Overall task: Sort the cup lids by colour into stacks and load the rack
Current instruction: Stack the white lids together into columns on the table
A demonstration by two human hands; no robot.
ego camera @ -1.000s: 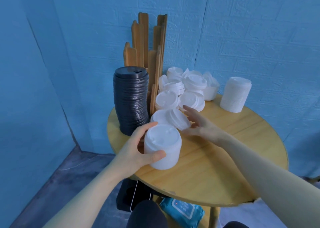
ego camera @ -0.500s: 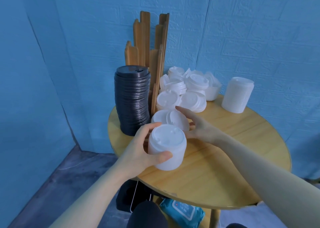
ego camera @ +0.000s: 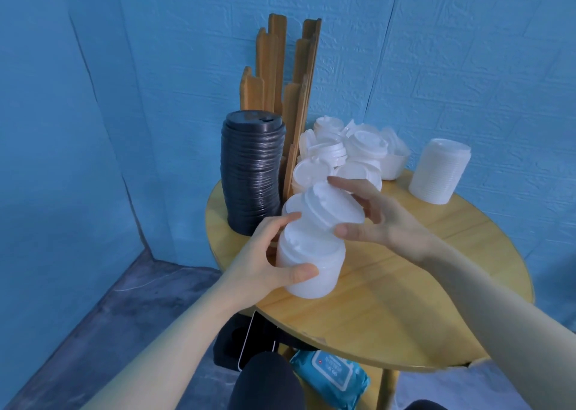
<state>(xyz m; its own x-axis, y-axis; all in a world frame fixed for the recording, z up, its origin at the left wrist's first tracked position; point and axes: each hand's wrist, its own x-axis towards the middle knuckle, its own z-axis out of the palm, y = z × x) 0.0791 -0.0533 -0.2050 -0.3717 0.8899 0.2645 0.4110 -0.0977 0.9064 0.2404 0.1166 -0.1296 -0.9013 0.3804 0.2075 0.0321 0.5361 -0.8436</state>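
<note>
Two stacks already stand sorted on my round wooden counter (ego camera: 389,300): going from the left, the tall column of black plastic cup lids (ego camera: 252,172) sits at the counter's left edge, touching the upright wooden slatted rack (ego camera: 282,76) behind it, which I cannot see holding any lids yet. Next comes my left hand (ego camera: 268,263), fingers and thumb curled round the short stack of white plastic lids (ego camera: 308,266) that rests on the counter near the front edge. A second ago my right hand (ego camera: 383,219) was reaching flat among the loose lids; now it has come back with a small bunch of white lids (ego camera: 333,210) pinched between thumb and fingers, held tilted just above the stack in my left hand and touching its top. I judge that means one more batch is about to be seated, so the white sorting is moving along but not done. Behind that hand the loose heap of white lids (ego camera: 352,154) lies unsorted beside the rack, and far right a finished-looking white stack (ego camera: 439,172) stands apart. Loading the rack, by my reckoning, has not begun.
</note>
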